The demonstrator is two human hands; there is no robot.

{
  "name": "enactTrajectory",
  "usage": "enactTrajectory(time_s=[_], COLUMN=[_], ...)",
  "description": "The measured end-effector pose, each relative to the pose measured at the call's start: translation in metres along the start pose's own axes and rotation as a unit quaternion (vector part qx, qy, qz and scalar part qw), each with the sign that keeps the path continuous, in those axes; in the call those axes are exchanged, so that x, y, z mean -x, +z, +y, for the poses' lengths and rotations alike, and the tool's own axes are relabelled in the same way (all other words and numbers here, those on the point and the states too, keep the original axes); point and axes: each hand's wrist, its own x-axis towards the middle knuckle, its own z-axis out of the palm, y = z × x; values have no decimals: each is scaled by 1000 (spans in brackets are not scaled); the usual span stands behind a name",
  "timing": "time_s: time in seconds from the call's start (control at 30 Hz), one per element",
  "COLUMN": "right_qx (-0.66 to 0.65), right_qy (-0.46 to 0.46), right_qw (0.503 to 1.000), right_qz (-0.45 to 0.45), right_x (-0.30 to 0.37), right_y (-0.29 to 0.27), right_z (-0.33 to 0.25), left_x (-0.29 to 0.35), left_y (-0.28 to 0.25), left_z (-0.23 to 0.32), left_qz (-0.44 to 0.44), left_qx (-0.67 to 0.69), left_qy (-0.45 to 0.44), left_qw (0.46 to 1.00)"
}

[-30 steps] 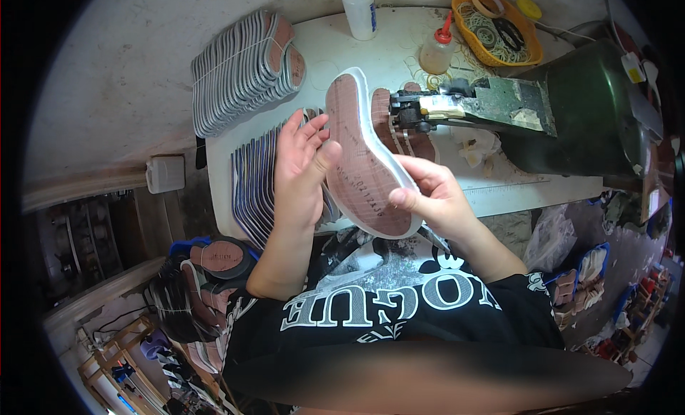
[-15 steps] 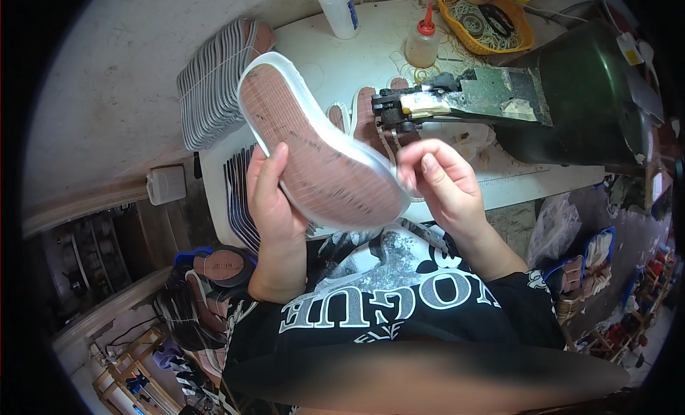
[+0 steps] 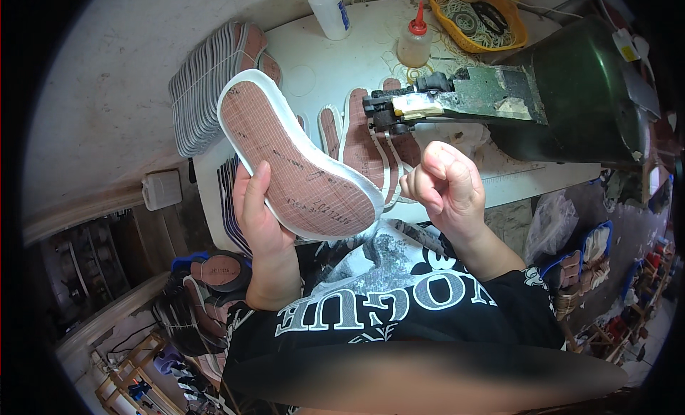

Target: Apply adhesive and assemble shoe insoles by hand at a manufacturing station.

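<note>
A shoe sole (image 3: 296, 158) with a pinkish-brown, grid-patterned face and a raised white rim is tilted up in front of me. My left hand (image 3: 260, 212) grips its left edge, the thumb lying over the face. Dark handwritten marks show near its lower end. Off the sole's right edge, my right hand (image 3: 451, 185) is raised with fingers curled in; whatever they hold, if anything, is hidden. Behind the held sole, more pinkish soles (image 3: 362, 147) with white rims lie on the white table (image 3: 307, 55), partly under a machine's arm (image 3: 421, 105).
The green machine body (image 3: 578, 94) stands at the right. Tied soles (image 3: 207, 94) are stacked at the far left, above a row of dark-edged pieces (image 3: 230, 201). A white bottle (image 3: 330, 14), a red-tipped squeeze bottle (image 3: 415, 44) and a yellow basket (image 3: 519, 43) sit at the back.
The sole has shifted slightly left and down in my left hand's grip. My right hand has come away from its right edge, fingers now curled tighter.
</note>
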Motion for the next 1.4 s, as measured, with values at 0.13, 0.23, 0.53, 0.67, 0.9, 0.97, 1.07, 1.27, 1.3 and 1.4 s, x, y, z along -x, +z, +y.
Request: enactTrajectory(time_s=[0.13,0.23,0.53,0.67,0.9,0.97,1.07,1.27,1.3,1.4], right_qx=[-9,-6,214,56,-152,-121,-82,201,201,440], right_qy=[-6,2,-36,149,204,254,231,256,254,156], right_qw=[1000,1000,973,983,959,954,960,937,938,881], right_qz=[-12,-9,80,-86,-125,-104,-132,-126,-126,-81], right_x=[-2,-1,-10,-11,-14,-12,-19,-37,-37,-34], right_y=[1,4,18,-21,-20,-23,-17,-7,-2,13], right_z=[-2,-3,-11,8,39,43,32,-23,-26,-37], left_x=[0,0,-4,-5,-2,-2,-2,-6,-7,-23], left_y=[-6,-3,-3,24,48,47,45,37,38,39], left_z=[-3,-4,-12,-21,-32,-31,-28,-36,-39,-31], left_qz=[-8,-5,-67,-45,-180,-199,-209,-145,-139,-170], left_qx=[-1,2,34,56,-18,-6,-43,-159,-187,-161], left_qy=[-10,-10,-44,-111,-174,-187,-165,-11,19,-41], left_qw=[1000,1000,996,991,968,962,963,977,972,971])
